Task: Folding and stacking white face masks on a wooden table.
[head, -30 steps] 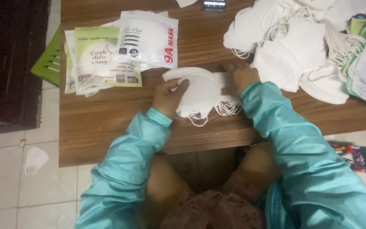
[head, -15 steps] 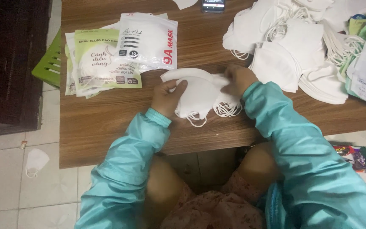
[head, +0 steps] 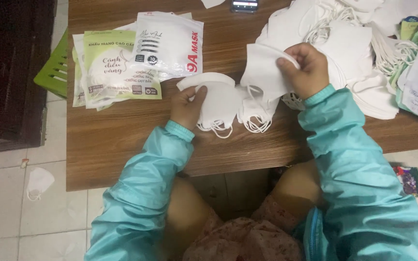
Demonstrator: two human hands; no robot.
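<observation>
Our right hand [head: 306, 70] has lifted 1 white mask [head: 264, 70] off the small stack [head: 218, 104] (a second ago both hands pressed it), pinching it above the worktop [head: 122, 140]. Our left hand [head: 187, 106] stays closed on the stack.

masks in stack [head: 218, 104] under left hand [head: 187, 106]: plain white, white ear loops. single mask [head: 264, 70] in right hand [head: 308, 70]: white. mask heap [head: 344, 43]: white. sleeves [head: 141, 193]: turquoise. worktop [head: 122, 140]: brown wood grain. front packet [head: 117, 70]: pale green, white. packet beside [head: 168, 43]: white, red lettering, black marks. floor [head: 6, 203]: off-white tiles; fallen mask [head: 38, 181] white. stool [head: 54, 72]: bright green. lap cloth [head: 247, 241]: reddish speckled pattern.
</observation>
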